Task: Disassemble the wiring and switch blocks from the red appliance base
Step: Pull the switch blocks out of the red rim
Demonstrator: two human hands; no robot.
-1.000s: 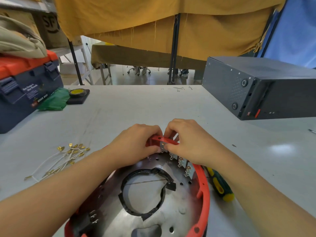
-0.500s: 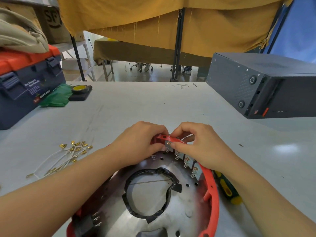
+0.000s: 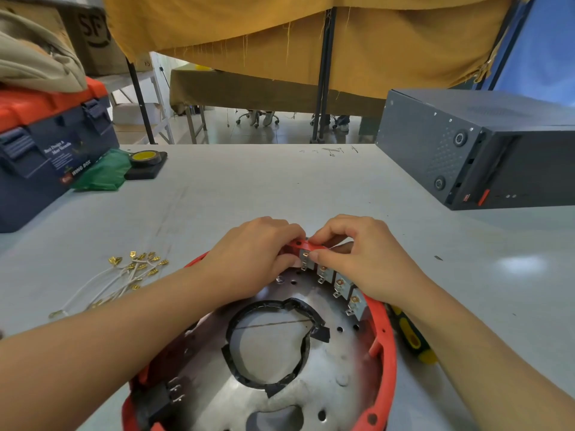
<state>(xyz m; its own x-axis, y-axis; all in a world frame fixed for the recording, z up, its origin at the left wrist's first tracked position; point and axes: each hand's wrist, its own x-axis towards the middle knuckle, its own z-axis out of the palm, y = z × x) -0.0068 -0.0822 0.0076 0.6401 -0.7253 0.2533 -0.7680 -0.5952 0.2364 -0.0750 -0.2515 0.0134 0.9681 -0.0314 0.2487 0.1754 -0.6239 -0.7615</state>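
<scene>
Hands at work on the counter [image 3: 311, 188]: left hand [image 3: 258, 256] grips the red appliance base [image 3: 385, 346] rim; right hand [image 3: 364, 253] pinches the endmost switch block [image 3: 306, 259], likely needing a firm outward pull.

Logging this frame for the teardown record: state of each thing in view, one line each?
red appliance base: on table, inside facing up
switch blocks: row seated in far rim
left hand: grips far rim
right hand: pinches the end switch block
loose wires: detached, on table left
screwdriver: lying right of base, partly hidden
toolbox: closed
tape roll: flat on black pad
</scene>
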